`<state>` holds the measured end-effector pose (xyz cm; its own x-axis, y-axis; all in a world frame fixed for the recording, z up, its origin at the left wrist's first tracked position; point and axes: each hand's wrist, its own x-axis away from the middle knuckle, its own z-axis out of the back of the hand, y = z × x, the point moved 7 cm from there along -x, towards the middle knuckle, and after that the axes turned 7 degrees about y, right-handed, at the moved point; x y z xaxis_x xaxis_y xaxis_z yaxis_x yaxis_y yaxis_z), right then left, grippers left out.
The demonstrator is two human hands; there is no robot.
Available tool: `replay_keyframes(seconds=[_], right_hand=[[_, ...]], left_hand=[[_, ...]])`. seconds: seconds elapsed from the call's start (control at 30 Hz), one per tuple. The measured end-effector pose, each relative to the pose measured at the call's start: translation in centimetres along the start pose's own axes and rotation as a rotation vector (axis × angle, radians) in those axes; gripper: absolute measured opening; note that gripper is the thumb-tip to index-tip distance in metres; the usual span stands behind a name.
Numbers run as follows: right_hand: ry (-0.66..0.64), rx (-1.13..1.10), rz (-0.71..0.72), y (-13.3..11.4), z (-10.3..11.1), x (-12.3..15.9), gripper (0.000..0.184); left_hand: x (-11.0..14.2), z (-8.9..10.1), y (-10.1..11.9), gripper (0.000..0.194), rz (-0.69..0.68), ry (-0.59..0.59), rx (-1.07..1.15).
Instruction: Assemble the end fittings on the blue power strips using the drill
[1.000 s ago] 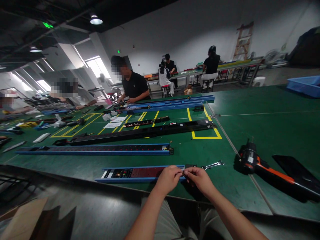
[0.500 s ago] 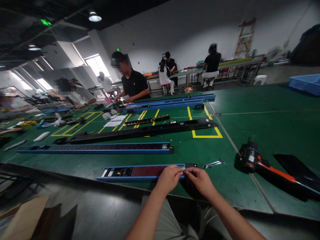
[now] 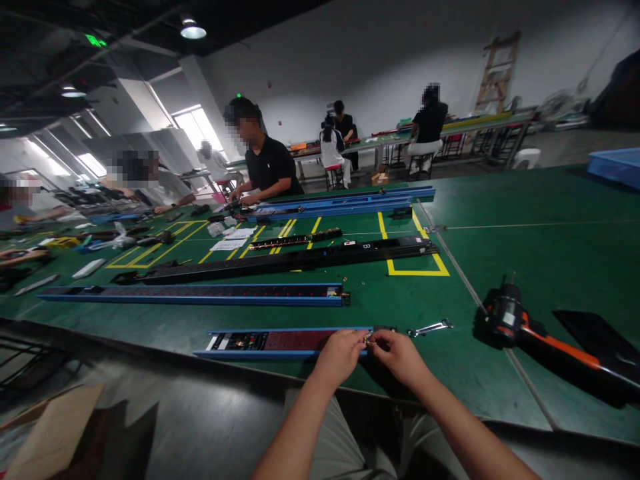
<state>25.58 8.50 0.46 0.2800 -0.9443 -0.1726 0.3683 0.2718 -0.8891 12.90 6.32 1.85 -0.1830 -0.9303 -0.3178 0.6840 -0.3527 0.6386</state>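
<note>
My left hand (image 3: 341, 354) and my right hand (image 3: 400, 355) meet fingertip to fingertip at the near edge of the green table (image 3: 415, 300). Both pinch a tiny metal part (image 3: 369, 341) between them, too small to name. They hover over the right end of a short blue rail (image 3: 280, 341) with a dark red and black insert. A small silver wrench (image 3: 430, 328) lies just right of my right hand.
An orange and black power screwdriver (image 3: 525, 327) lies at the right. Longer blue rails (image 3: 200, 295) and a black strip (image 3: 290, 260) lie farther back between yellow floor-tape lines. A person in black works across the table; others sit at the left and at far benches. A blue bin (image 3: 617, 167) stands far right.
The view has shifted slightly. My hands stay pinched together at the rail's right end, with hardly any movement.
</note>
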Motion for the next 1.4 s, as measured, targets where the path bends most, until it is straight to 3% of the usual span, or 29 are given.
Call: replay_keyframes(seconds=[0.2, 0.4, 0.7, 0.97, 1.2, 1.4], right_hand=[[-0.024, -0.005, -0.015, 0.7, -0.3, -0.2, 0.014], [-0.006, -0.038, -0.037, 1.6, -0.3, -0.4, 0.016], [-0.003, -0.139, -0.118, 2.9, -0.5, 0.1, 0.021], [-0.018, -0.288, -0.212, 3.5, -1.1, 0.5, 0.025], [-0.025, -0.489, -0.283, 4.0, -1.2, 1.2, 0.022], [-0.072, -0.629, -0.385, 4.2, -2.3, 1.4, 0.026]], left_hand=[[-0.1, 0.0, 0.0, 0.027, 0.035, 0.012, -0.013], [0.2, -0.5, 0.2, 0.015, 0.126, 0.113, -0.097], [0.3, -0.8, 1.4, 0.022, 0.122, 0.106, -0.173], [0.5, -0.7, 2.0, 0.026, 0.116, 0.088, -0.195], [1.3, -0.5, 2.7, 0.014, 0.221, 0.203, -0.22], [0.0, -0.7, 2.4, 0.017, 0.245, 0.108, -0.265]])
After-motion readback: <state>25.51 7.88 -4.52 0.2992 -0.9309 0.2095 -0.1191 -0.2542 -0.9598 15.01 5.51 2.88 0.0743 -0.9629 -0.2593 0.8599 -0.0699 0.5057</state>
